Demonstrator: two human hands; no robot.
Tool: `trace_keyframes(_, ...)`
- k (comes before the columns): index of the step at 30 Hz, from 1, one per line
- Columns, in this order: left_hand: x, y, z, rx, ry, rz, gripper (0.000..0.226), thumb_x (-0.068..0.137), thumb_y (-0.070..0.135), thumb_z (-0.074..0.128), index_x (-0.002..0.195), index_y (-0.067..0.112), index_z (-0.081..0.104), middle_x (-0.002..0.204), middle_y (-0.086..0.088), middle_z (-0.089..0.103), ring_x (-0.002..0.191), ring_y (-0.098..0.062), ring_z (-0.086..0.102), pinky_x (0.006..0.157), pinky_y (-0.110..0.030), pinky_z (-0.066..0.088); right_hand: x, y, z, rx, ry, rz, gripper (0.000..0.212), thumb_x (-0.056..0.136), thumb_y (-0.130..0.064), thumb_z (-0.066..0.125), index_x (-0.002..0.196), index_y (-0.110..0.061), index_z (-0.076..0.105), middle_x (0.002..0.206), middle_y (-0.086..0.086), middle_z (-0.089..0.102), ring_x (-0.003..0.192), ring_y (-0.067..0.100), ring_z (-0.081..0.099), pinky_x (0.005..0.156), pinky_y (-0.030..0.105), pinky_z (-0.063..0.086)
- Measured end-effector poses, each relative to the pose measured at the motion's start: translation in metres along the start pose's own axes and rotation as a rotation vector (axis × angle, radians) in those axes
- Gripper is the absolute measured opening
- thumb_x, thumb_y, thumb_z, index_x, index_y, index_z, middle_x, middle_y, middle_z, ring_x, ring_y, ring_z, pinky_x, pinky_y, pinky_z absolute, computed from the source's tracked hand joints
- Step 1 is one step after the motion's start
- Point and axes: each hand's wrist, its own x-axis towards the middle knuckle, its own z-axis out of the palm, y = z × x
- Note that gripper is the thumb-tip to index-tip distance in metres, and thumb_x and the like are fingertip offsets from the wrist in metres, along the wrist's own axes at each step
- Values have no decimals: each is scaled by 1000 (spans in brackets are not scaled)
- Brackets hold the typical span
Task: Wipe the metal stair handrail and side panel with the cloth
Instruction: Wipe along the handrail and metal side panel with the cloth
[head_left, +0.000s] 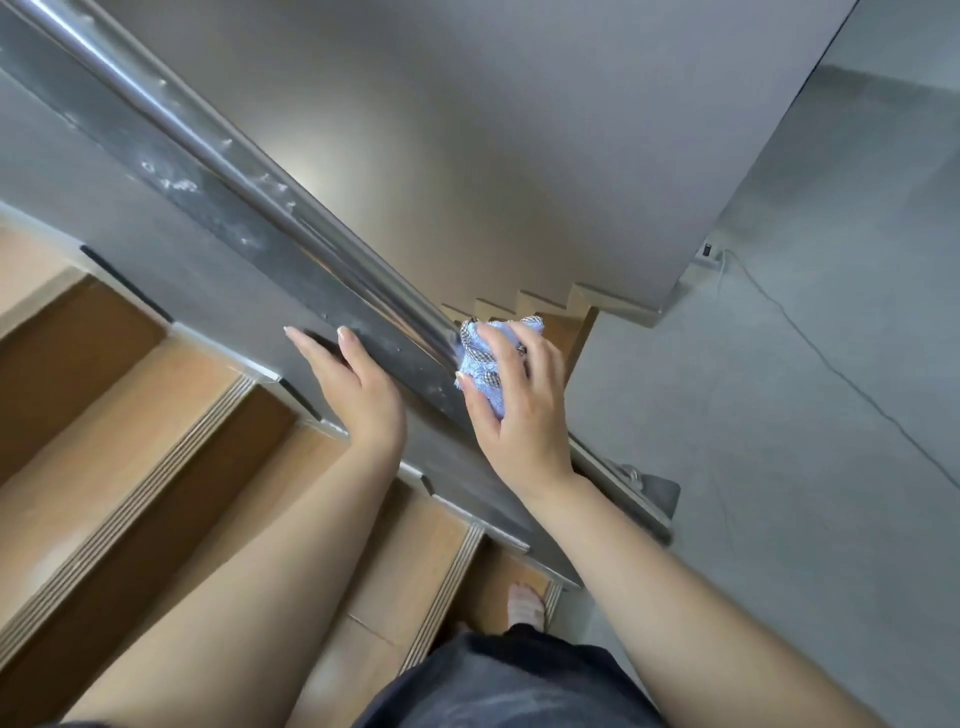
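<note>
A round metal handrail (249, 171) runs from the upper left down toward the middle, above the flat metal top of the side panel (171, 208), which shows whitish smears. My right hand (519, 410) is closed around a bunched light-blue cloth (485, 364) with a checkered trim and presses it on the handrail's lower stretch. The rail under that hand is hidden. My left hand (358, 395) lies flat, fingers apart, against the panel's top edge just left of the cloth and holds nothing.
Wooden stair treads (130, 467) with ridged nosing descend at the left and below. My foot (527, 603) stands on a lower step. A grey floor (779, 467) lies beyond the panel, with a thin cable (810, 338) running to a wall socket (707, 252).
</note>
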Motion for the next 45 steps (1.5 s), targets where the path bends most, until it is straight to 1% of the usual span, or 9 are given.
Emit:
trace_keyframes(3,14,13,-5,-19,0,36,61,104,32,29,156,13,2,166,-2,7,153,-15,8,125,-35,10,-13,13,-5,-13,24,-31,40,90,-29,57,127,-16,50,132,8,43,114,26,44,103,6,24)
trace_keyframes(7,30,25,-12,-17,21,86,59,105,28,28,156,10,5,166,-3,5,153,-13,4,125,-32,7,-23,22,-5,-17,63,-1,38,88,-24,56,124,-12,51,127,17,50,108,33,50,102,4,21)
trace_keyframes(13,48,35,-19,-27,35,115,57,105,29,29,156,10,8,166,-1,7,152,-10,5,120,-19,5,31,-14,8,106,39,70,39,90,-28,50,124,-9,53,123,13,55,111,28,50,98,24,37)
trace_keyframes(16,61,41,-20,-41,57,122,57,105,29,28,156,11,9,166,-1,8,152,-10,6,116,-14,4,70,-41,17,196,12,38,39,91,-27,50,126,-9,52,122,10,54,109,16,47,95,4,28)
trace_keyframes(18,71,46,-22,-44,77,129,57,105,29,28,155,10,10,166,-2,9,152,-10,7,113,-10,4,94,-59,25,238,5,8,36,92,-21,55,126,-8,51,122,10,54,107,8,42,92,2,28)
trace_keyframes(23,96,57,-27,-43,112,144,56,105,30,27,155,10,12,165,-2,11,152,-10,8,108,-4,4,144,-103,39,304,20,-90,35,91,-14,60,124,-2,53,120,14,57,111,28,50,97,41,42)
trace_keyframes(32,118,70,-36,-36,140,155,55,105,31,27,155,12,15,165,0,14,151,-9,11,109,-8,6,150,-112,48,202,49,-304,35,88,-17,64,121,-5,59,118,16,56,103,32,51,91,47,46)
trace_keyframes(41,146,90,-46,-19,180,186,55,105,30,27,154,9,17,164,-3,17,151,-12,13,109,-9,7,136,-87,39,238,-40,-218,35,90,-21,57,123,-8,55,120,14,53,108,29,49,88,37,48)
trace_keyframes(45,159,100,-53,-7,183,194,55,105,31,28,154,10,18,164,-2,17,152,-13,13,116,-17,8,171,-114,49,294,-87,-216,36,91,-17,58,125,-7,53,121,14,53,109,30,49,93,24,35)
